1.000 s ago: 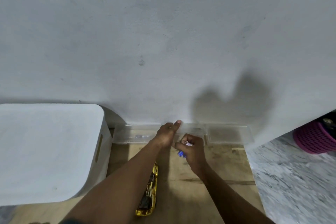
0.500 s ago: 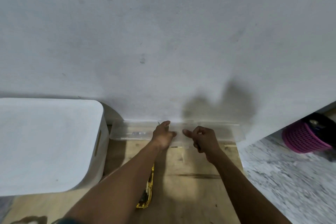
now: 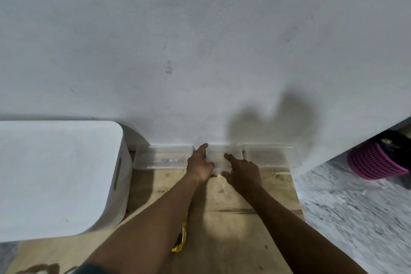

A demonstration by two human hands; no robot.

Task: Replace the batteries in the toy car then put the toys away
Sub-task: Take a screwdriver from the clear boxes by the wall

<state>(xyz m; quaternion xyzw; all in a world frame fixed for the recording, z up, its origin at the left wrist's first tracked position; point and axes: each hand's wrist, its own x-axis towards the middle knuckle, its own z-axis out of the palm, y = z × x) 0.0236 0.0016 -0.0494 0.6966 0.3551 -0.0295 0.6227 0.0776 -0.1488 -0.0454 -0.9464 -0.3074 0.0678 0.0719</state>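
Toy car mostly beneath left forearm

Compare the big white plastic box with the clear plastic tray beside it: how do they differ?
The big white plastic box is opaque; the clear plastic tray is see-through. The box is much larger; the tray is low and shallow. The box has a slot handle in its side; the tray shows none. Both stand against the grey wall.
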